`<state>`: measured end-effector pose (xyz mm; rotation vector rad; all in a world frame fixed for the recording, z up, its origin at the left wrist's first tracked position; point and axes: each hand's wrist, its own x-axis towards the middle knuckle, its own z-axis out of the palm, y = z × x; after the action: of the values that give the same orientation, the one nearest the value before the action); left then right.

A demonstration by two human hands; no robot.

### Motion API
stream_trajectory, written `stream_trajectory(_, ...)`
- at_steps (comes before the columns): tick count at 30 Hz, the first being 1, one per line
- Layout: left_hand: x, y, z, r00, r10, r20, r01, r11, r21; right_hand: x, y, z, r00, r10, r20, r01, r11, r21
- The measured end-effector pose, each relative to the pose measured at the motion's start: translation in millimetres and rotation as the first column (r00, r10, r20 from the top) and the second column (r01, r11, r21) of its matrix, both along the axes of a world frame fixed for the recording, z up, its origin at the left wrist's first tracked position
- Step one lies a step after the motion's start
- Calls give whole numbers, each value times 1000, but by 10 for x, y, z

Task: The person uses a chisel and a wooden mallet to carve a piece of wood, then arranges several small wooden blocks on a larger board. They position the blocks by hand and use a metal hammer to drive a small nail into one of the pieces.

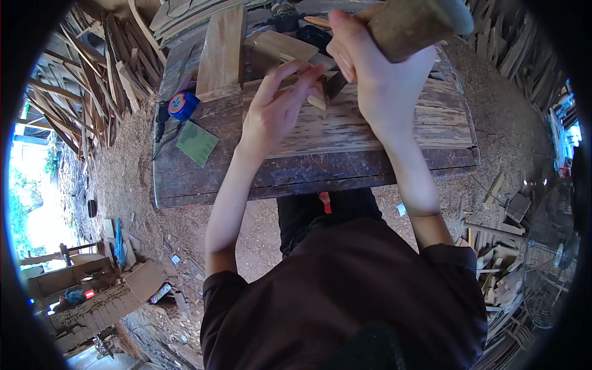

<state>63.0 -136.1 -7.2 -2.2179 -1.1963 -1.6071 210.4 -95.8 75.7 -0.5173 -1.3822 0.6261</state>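
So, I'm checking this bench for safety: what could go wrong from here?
The right hand grips a thick wooden tool close to the left hand; a slip or stray swing could strike that hand. The small wood piece by the left hand may shift; I can't tell how firmly it is held. The blue tape measure lies near the left edge of the bench and might be jolted off.

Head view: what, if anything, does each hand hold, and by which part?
Right hand: a thick wooden tool, its gripped part hidden. Left hand: cannot tell whether it holds anything.
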Motion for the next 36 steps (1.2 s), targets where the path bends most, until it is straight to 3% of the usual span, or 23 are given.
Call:
stream_trajectory(1,-6,0,-7,1000,-9,-9,9,1000,14,-24,-14,151,989,82,-126,-66,990,122)
stream_trajectory(2,-11,7,0,1000,-7,-8,7,1000,17,-20,-21,152,989,84,-125,-68,990,125)
stream_trajectory(4,-3,-16,3,1000,-19,-7,18,999,-38,4,-58,128,962,238,-133,-237,971,23)
stream_trajectory(8,-11,8,-5,1000,1,6,-1,1000,-9,-51,21,-149,986,158,57,-147,976,-162)
stream_trajectory(10,-10,16,-24,999,-30,44,31,999,-38,100,43,2,953,235,-192,-257,961,-99)
stream_trajectory(11,-13,6,-23,999,-27,46,29,999,-43,150,-10,123,909,356,-219,-381,921,-82)
stream_trajectory(12,-13,6,-9,999,-24,33,25,999,-41,111,-9,83,909,354,-219,-379,922,-83)
stream_trajectory(14,-6,3,-10,999,-25,24,26,999,-39,-60,-16,-112,982,172,-75,-181,972,-151)
stream_trajectory(16,-34,-7,-23,999,-29,20,29,999,-23,-132,9,-216,989,120,-82,-129,985,-116)
stream_trajectory(18,-40,-9,9,1000,-17,14,18,999,-32,-10,-21,-76,953,181,-242,-231,952,-199)
stream_trajectory(19,-39,-25,8,1000,-12,8,12,999,-45,42,3,16,882,337,-330,-382,920,-82)
stream_trajectory(24,-51,-11,-22,1000,0,27,1,999,-49,-9,24,-15,871,374,-319,-406,913,-36)
stream_trajectory(30,-61,-29,-23,1000,-13,7,13,999,-29,-92,-71,6,874,314,-371,-383,915,-128)
stream_trajectory(36,-51,-16,-25,1000,5,20,-4,1000,-7,16,-10,11,849,421,-319,-444,896,-1)
